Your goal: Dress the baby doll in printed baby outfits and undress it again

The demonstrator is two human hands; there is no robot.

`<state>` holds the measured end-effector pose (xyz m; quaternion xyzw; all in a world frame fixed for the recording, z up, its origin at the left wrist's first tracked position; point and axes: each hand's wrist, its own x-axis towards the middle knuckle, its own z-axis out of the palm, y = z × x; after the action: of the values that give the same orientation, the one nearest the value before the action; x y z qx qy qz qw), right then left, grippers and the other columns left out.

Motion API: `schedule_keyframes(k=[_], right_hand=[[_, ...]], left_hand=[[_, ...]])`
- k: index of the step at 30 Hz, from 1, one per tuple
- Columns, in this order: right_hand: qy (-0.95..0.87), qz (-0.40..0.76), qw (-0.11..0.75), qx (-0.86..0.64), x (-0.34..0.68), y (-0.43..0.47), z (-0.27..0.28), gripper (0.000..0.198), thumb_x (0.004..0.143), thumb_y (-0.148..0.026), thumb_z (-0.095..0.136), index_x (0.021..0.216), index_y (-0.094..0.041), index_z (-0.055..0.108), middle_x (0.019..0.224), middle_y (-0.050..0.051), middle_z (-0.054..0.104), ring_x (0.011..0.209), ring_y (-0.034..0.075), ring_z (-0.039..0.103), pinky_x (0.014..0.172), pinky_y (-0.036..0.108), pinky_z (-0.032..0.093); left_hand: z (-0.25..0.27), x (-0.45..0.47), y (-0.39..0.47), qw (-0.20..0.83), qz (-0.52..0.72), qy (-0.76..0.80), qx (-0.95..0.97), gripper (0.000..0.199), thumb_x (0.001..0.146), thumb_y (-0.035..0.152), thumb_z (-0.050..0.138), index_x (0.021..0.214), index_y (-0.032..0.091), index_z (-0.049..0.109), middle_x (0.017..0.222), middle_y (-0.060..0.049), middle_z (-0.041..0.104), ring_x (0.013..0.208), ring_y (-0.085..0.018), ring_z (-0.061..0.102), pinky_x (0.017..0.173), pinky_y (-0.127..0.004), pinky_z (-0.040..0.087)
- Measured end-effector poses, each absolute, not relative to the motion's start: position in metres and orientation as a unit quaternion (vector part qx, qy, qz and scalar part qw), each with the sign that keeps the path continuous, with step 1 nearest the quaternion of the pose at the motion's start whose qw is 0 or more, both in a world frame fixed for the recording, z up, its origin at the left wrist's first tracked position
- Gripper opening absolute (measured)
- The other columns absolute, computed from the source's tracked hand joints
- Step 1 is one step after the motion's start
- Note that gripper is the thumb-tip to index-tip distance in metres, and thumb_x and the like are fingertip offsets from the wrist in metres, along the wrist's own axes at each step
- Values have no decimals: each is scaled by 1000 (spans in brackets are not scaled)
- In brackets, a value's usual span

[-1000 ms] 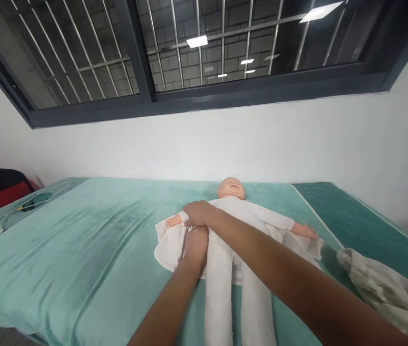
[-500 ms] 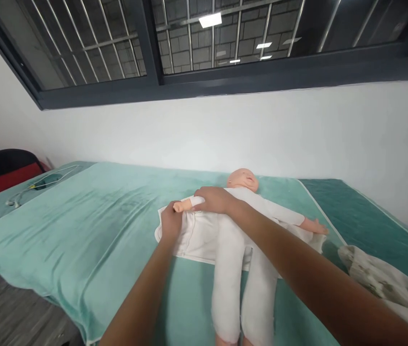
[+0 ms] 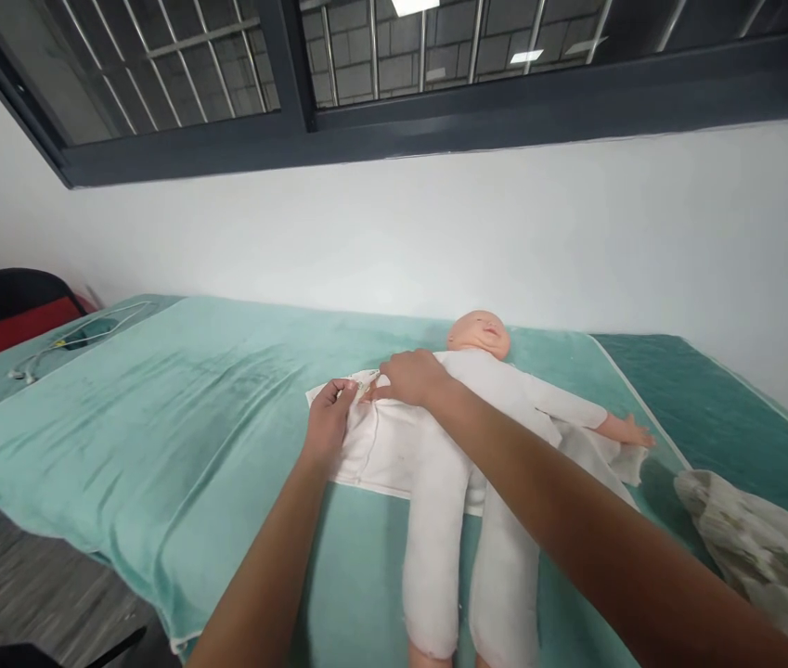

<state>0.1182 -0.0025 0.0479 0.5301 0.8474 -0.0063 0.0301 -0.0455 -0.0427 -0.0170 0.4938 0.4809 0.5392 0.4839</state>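
A baby doll (image 3: 435, 520) with white cloth limbs and body lies on its back, its bald head (image 3: 478, 334) toward the wall. A white baby garment (image 3: 383, 455) is spread open beneath its torso. My left hand (image 3: 330, 417) pinches the garment's edge on the left side, around the sleeve. My right hand (image 3: 411, 376) is closed around the doll's arm on that side, whose hand is mostly hidden by my fingers and the cloth. The doll's other arm (image 3: 567, 404) stretches out to the right over the garment.
A light green sheet (image 3: 157, 417) covers the bed, with a darker green cover (image 3: 706, 390) at right. A crumpled patterned cloth (image 3: 755, 538) lies near the right edge. Tubing (image 3: 73, 341) rests at far left, by a black and red bag (image 3: 10, 320). Behind stands a white wall.
The doll's hand, in plain view between my hands before, is now mostly covered at the garment's edge. My left hand has moved from the doll's hand to the cloth. The view has tilted down slightly.
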Motion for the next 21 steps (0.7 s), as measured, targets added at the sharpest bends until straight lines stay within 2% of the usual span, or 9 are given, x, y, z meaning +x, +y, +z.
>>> schedule_keyframes(k=[4,9,12,17,19,21], right_hand=[[836,1,22,549,114,-3,46,49,90,-61,48,104,-18,68,104,13,70,97,31,66,79,40,46],[827,10,12,562,109,-3,40,23,87,-28,55,101,-15,66,101,14,70,93,29,66,79,39,45],[830,11,5,558,108,-4,38,20,84,-17,53,99,-14,66,100,14,69,93,28,65,81,39,44],[827,5,-45,561,124,-16,50,24,89,-26,48,104,-16,64,106,11,67,100,26,61,84,37,43],[805,-14,-124,580,142,-26,54,29,93,-33,45,111,-19,62,114,9,65,104,24,60,84,34,44],[751,-30,-259,607,168,-38,53,32,93,-38,44,114,-20,61,120,9,64,108,23,58,87,33,44]], left_hand=[[-13,-36,-45,603,571,384,404,34,70,46,77,80,18,60,73,2,62,63,-10,55,63,-23,43],[-10,-12,-50,671,577,324,334,32,71,40,78,83,17,60,74,2,61,64,-11,56,65,-24,45],[-12,-5,-52,676,572,329,329,31,73,40,77,83,16,60,74,1,60,64,-10,55,64,-24,45],[-17,-8,-51,667,575,336,335,30,73,41,77,82,16,61,73,2,57,65,-9,51,65,-22,42],[-19,-9,-50,635,572,351,382,28,76,41,74,81,17,62,75,2,57,68,-9,50,68,-22,42],[-21,-8,-50,589,570,374,434,26,79,42,71,81,17,64,81,1,58,74,-10,51,72,-22,42]])
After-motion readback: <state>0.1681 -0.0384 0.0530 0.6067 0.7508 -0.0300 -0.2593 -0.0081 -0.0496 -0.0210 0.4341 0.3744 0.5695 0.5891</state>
